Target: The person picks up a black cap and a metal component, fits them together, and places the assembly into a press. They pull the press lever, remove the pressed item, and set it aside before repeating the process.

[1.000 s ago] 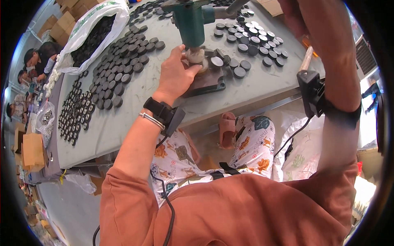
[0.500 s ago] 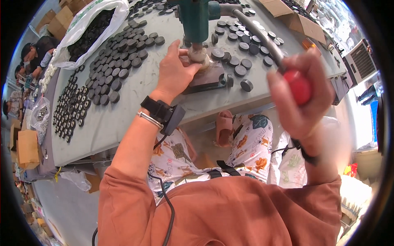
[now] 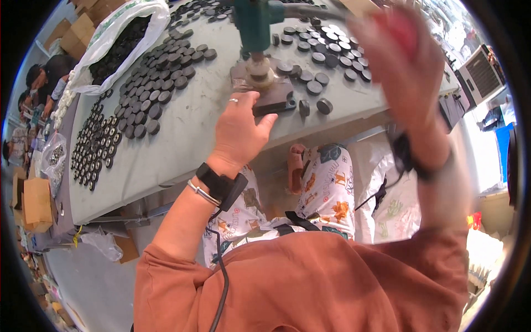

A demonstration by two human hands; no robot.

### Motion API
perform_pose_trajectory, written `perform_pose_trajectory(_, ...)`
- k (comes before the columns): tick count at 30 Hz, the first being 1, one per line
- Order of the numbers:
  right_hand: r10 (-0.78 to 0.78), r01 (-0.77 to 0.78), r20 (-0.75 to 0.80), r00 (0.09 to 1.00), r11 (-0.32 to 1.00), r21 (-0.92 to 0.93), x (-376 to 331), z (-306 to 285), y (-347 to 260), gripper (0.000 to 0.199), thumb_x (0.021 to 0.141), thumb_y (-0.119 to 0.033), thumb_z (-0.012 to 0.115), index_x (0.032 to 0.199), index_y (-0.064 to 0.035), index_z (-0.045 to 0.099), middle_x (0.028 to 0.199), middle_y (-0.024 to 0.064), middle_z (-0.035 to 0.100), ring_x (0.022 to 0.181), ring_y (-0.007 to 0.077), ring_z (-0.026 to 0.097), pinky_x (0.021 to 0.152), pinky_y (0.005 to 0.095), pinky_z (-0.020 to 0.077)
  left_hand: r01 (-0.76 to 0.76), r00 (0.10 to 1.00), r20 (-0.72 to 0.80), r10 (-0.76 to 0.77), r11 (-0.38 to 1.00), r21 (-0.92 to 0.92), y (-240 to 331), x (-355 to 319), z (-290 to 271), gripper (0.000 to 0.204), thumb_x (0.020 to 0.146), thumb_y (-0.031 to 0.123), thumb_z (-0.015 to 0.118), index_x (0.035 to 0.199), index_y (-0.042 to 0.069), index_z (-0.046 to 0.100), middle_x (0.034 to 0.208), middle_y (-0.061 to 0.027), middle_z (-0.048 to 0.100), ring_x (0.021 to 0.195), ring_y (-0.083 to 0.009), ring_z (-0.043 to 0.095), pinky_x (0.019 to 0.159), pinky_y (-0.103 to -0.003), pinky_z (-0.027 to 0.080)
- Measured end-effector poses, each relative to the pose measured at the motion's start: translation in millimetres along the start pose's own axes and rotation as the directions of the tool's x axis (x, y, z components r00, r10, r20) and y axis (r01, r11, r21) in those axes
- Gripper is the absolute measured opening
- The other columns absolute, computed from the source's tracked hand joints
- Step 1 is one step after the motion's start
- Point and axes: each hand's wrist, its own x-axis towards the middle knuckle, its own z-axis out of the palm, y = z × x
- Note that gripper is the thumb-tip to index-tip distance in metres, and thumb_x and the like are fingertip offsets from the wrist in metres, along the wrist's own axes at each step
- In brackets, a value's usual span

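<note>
A worker in a rust-coloured top [image 3: 310, 282] sits at a grey table [image 3: 193, 130], left arm reaching forward from the lower edge of the view, right arm bent and raised at the far side of the lap. The left hand [image 3: 239, 133] is back-up, its fingers loosely curled and pointing away from the body, the thumb spread to the right with a wide gap between; nothing shows in its grasp. The right hand [image 3: 412, 80], blurred, is wrapped around the red knob [image 3: 399, 30] at the end of the lever [image 3: 315, 11] of a green press [image 3: 253, 27]. The press's pale, rounded fitting [image 3: 259, 72] stands just beyond the left fingertips, over a dark base plate [image 3: 276, 99]; the index finger overlaps the plate's near left edge, though whether it touches cannot be told. Two loose black discs [image 3: 324, 106] lie just right of the plate, well apart from the left thumb. More dark discs [image 3: 332, 47] are spread behind them, below and left of the blurred right hand, while a dense field of black discs [image 3: 157, 91] and rows of ringed pieces [image 3: 97, 146] cover the table to the left hand's left, beside an open white bag [image 3: 91, 83].
</note>
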Motion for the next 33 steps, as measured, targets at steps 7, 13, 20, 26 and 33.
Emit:
perform_pose_trajectory(7,-0.719,0.588,0.067,0.691,0.507,-0.63,113.2,17.2,97.6,0.011,0.082,-0.016,0.056,0.079,-0.0053,0.06,0.055,0.0089,0.053,0.055,0.0249,0.058,0.054,0.0348,0.0474,-0.151,0.98,0.131,0.149,0.988,0.008,48.1,8.9,52.3,0.047,0.069,0.02,0.075,0.105,-0.003,0.056,0.098,-0.02,0.057,0.089,-0.0357,0.058,0.075,-0.04,0.049)
perform_pose_trajectory(13,-0.561,0.478,0.044,0.827,0.658,-0.582,151.1,44.4,123.8,0.012,0.081,-0.018,0.058,0.084,-0.0062,0.06,0.06,0.0108,0.056,0.063,0.0276,0.06,0.06,0.0364,0.0483,-0.086,0.976,0.202,0.075,0.995,0.042,48.8,22.0,72.9,0.042,0.07,0.017,0.074,0.103,-0.003,0.057,0.088,-0.0214,0.059,0.081,-0.0365,0.06,0.072,-0.04,0.05)
perform_pose_trajectory(20,-0.075,0.094,0.075,0.994,0.95,-0.296,154.1,27.6,115.8,0.023,0.079,-0.023,0.06,0.096,-0.0078,0.06,0.071,0.0141,0.06,0.072,0.031,0.062,0.067,0.0392,0.0494,-0.092,0.993,0.075,0.092,0.996,-0.011,56.5,39.0,98.6,0.043,0.074,0.011,0.069,0.111,-0.004,0.053,0.088,-0.0214,0.06,0.079,-0.0341,0.062,0.069,-0.04,0.05)
perform_pose_trajectory(26,0.217,-0.168,0.153,0.964,0.945,-0.282,-99.3,43.7,93.3,0.049,0.079,-0.025,0.064,0.121,-0.0042,0.05,0.12,0.025,0.05,0.112,0.0375,0.049,0.088,0.0448,0.0406,-0.278,0.943,-0.135,0.304,0.943,0.181,64.9,46.3,69.4,0.041,0.077,0.006,0.061,0.115,-0.004,0.053,0.104,-0.0183,0.059,0.088,-0.0275,0.06,0.075,-0.038,0.049)
perform_pose_trajectory(33,0.257,0.03,0.575,0.777,0.897,-0.441,-97.4,96.6,123.2,0.054,0.088,-0.034,0.047,0.136,-0.0106,0.039,0.144,0.0221,0.028,0.135,0.038,0.023,0.099,0.0601,0.0236,-0.358,0.931,0.176,0.318,0.72,0.594,43.8,61.2,81.4,0.04,0.077,0.009,0.052,0.114,-0.005,0.055,0.116,-0.0202,0.057,0.104,-0.0307,0.054,0.086,-0.039,0.044)
